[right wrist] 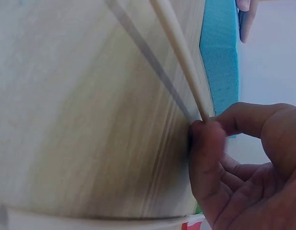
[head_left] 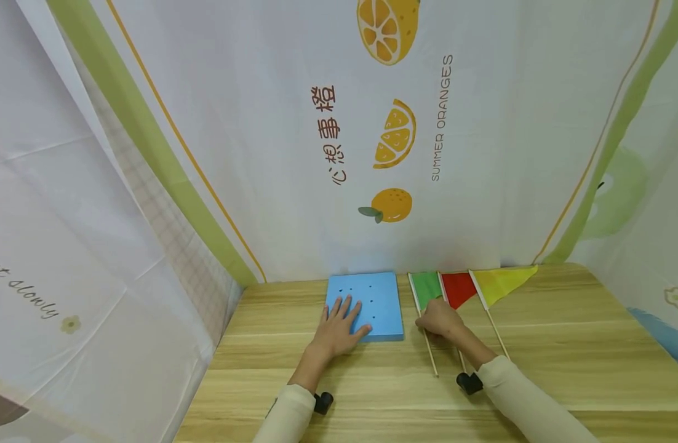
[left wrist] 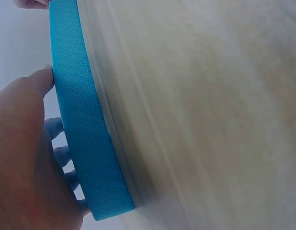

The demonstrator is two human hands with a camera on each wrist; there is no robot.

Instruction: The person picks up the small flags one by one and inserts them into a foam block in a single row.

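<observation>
Three flags showed on my feed, green flag (head_left: pixel 426 288), red flag (head_left: pixel 458 289) and yellow flag (head_left: pixel 499 287), lined up right of the blue foam block (head_left: pixel 387 304). The right hand (head_left: pixel 443 319) was nearest, pinching the green flag's thin stick (head_left: pixel 430 354), which slanted away from the person; I couldn't tell if it was off the table (head_left: pixel 383 387). The left hand (head_left: pixel 336 329) lay spread on the block, gripping nothing. Foam looked spongy with little holes, flags triangular, stick smooth.

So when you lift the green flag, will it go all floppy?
Partly, maybe. The green flag has a straight, wooden-looking stick, probably stiff. Its fabric looks thin, so that might flop. And it's likely light, since the stick is so slim.
</observation>
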